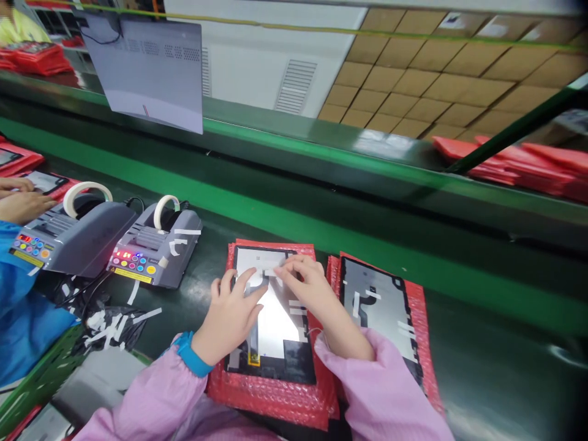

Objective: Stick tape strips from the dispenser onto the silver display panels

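The flat panel (pixel 275 321) lies far-half beneath your left hand (pixel 229 315), fingers spread, and your right hand (pixel 309 283), pinching white tape (pixel 269 272).

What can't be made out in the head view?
- Head view: what, if anything, the right hand pinches; its own fingers cover the spot.
- Head view: part of the near panel under the left hand, which covers it.
- Head view: lower left of the second panel, behind the right sleeve.
- Head view: yellow label wording, too small.
- Head view: co-worker's hands, partly cut off by left edge.
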Tool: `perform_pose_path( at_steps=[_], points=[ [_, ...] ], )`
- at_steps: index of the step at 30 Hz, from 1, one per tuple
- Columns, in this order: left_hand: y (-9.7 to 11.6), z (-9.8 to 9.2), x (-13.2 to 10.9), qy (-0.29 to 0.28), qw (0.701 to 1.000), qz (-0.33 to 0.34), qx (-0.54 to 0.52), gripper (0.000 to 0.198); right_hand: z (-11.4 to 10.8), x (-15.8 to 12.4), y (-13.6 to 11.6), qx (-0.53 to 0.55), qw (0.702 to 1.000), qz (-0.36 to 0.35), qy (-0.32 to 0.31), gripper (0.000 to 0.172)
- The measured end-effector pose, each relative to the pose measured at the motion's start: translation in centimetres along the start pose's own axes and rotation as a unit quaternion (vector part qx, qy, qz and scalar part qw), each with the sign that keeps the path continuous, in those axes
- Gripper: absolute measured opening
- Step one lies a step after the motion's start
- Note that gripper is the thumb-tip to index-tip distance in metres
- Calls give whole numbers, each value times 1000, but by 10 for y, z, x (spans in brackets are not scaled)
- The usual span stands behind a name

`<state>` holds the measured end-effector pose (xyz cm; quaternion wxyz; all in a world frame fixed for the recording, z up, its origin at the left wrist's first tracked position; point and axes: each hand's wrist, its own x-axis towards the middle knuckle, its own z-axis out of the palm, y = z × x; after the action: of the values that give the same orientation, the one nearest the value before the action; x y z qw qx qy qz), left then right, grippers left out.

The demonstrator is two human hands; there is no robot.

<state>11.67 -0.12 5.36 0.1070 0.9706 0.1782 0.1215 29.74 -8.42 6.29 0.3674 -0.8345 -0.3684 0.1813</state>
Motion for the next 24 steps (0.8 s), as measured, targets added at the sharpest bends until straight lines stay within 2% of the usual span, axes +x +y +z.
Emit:
perform_pose_path(
  at_steps=[5,16,18,21,24],
  points=[
    [1,0,2,18,999,10,38,35,12,-4,-12,-61,998,31,8,26],
    [3,-1,1,2,999,31,44,41,25,-7,-11,-146,989,-3,19,27],
    [2,-2,2,-9,999,36,38,41,22,-6,-9,-179,983,9,22,27],
    [-4,-4,2,-18,999,37,-2,39,8,-5,-1,-221,972,63,38,25],
    [-15,-8,-5,4,996,5,-87,31,-13,-11,11,-205,971,108,55,22]
  ],
)
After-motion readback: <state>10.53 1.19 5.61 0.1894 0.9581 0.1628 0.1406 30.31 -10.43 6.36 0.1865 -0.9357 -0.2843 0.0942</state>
